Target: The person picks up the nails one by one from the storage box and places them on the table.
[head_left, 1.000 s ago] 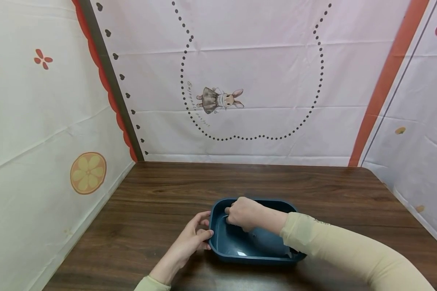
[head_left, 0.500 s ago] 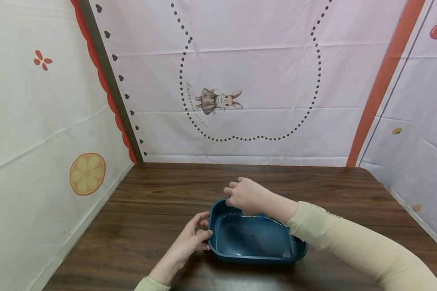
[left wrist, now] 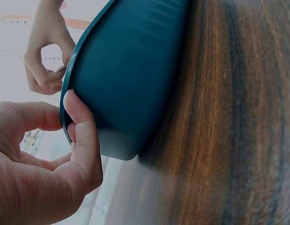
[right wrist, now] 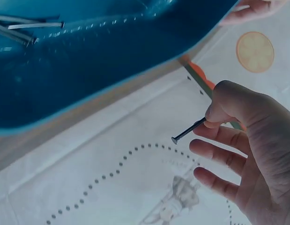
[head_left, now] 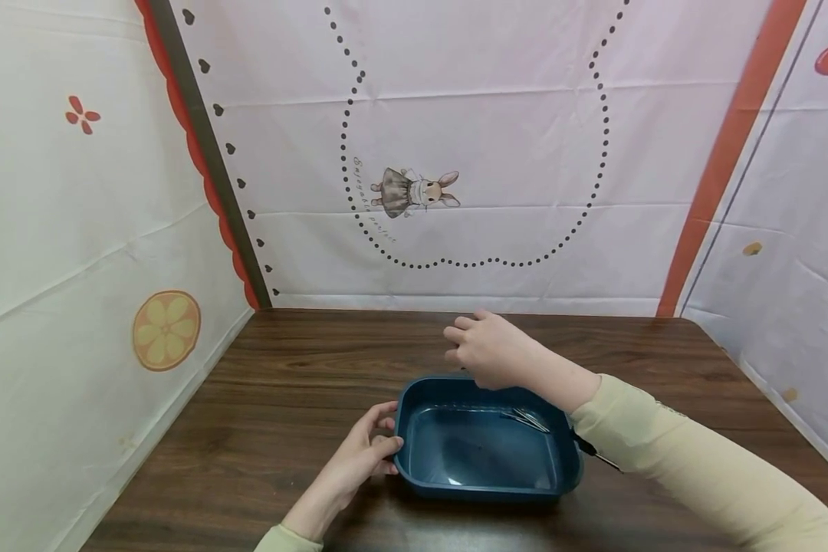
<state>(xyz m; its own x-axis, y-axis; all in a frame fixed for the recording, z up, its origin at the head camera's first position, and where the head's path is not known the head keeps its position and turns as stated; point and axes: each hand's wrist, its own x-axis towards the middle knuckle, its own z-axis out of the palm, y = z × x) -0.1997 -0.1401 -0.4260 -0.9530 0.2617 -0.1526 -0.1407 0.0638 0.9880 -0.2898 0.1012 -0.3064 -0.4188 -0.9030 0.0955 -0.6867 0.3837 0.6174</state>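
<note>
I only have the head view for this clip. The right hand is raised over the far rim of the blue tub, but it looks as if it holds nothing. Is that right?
Observer: No. The right wrist view shows the right hand pinching a small dark nail between thumb and forefinger.
Reviewer: Which end is gripped?
Observer: The shank end; the flat head points away from the hand, free.
Reviewer: And how does the left hand hold the tub?
Observer: In the left wrist view the left hand has a finger curled over the tub rim at its corner, thumb on the inner side.
</note>
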